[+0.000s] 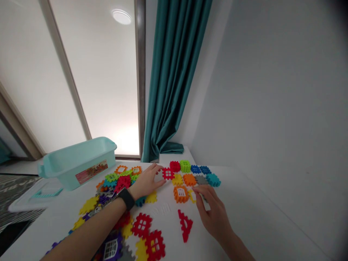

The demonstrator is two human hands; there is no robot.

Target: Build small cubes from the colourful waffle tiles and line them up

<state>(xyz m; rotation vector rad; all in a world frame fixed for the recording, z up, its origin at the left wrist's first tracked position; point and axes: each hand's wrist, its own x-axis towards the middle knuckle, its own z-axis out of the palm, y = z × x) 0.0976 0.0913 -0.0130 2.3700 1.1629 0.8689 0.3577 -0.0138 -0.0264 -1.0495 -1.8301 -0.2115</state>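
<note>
My left hand (pixel 148 182), with a dark watch on its wrist, reaches over the white table. Its thumb and fingers are apart at the left edge of a red window tile (pixel 168 173), which lies flat; I cannot tell whether they touch it. My right hand (pixel 213 210) is closed at the fingertips on a small yellow piece (pixel 191 196), partly hidden by the fingers. Just left of that piece is an orange block with a white window (pixel 181 194). A yellow tile (pixel 177 179), an orange tile (pixel 189 179) and a grey tile (pixel 201 180) lie behind it.
A red triangular piece (pixel 185 225) lies in front. Mixed interlocking tiles (pixel 141 224) spread along the left, partly under my left arm. At the back left stands a mint plastic bin (pixel 78 163) beside its lid (pixel 32 195). A teal curtain (pixel 174 79) hangs behind the table.
</note>
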